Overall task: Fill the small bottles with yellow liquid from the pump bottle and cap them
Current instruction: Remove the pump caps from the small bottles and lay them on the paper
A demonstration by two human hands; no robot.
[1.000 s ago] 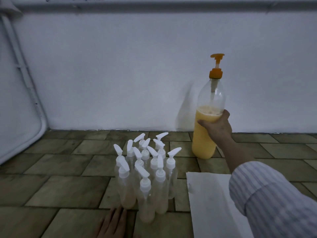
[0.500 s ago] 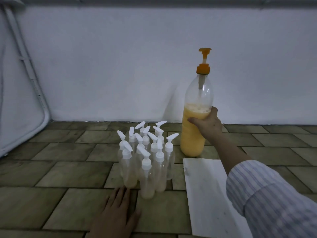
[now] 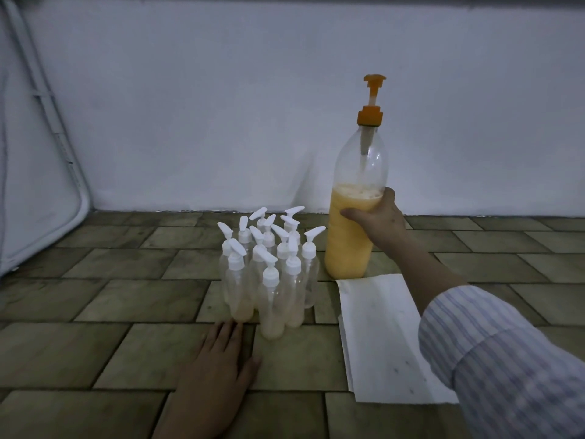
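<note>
Pump bottle (image 3: 351, 236): it stands on the tiled floor (image 3: 126, 280) near the wall, just right of the small bottles and touching the far edge of the white paper sheet (image 3: 386, 337).
Weight: it looks about half full of yellow liquid, so judge it heavy low down and tall enough to tip.
Wall: thin clear plastic, likely to dent if you squeeze hard.
Hold: your right hand (image 3: 378, 218) wraps the body at the liquid line; that looks like the firm place, not the orange pump head (image 3: 371, 99).
Small bottles (image 3: 272, 264): a tight upright cluster with white pump caps, light and easy to knock over; some show pale liquid at the bottom.
Left hand (image 3: 218, 362): flat on the floor, released, fingertips just short of the front bottles.
</note>
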